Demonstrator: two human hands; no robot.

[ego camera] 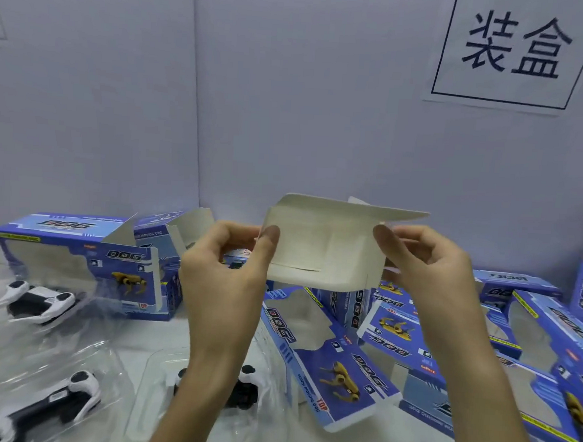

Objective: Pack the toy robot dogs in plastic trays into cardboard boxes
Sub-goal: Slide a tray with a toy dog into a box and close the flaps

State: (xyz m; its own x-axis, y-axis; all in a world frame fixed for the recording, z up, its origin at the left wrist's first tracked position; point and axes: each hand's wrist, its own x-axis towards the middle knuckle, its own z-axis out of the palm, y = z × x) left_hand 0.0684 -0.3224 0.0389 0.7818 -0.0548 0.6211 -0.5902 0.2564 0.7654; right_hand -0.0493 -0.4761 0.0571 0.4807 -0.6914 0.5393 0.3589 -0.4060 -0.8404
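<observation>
Currently: one beige-lined cardboard box (319, 253), long axis spanning hand to hand; left hand (222, 274) and right hand (430, 273) pinch opposite ends. Black-and-white toy robot dog (247, 394) in clear plastic tray (152, 379): below, nearest left hand.

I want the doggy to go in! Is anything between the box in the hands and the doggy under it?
Nothing visible is in the way. The left hand and right hand hold the cardboard box up, and the toy dog lies in its tray on the table below.
</observation>
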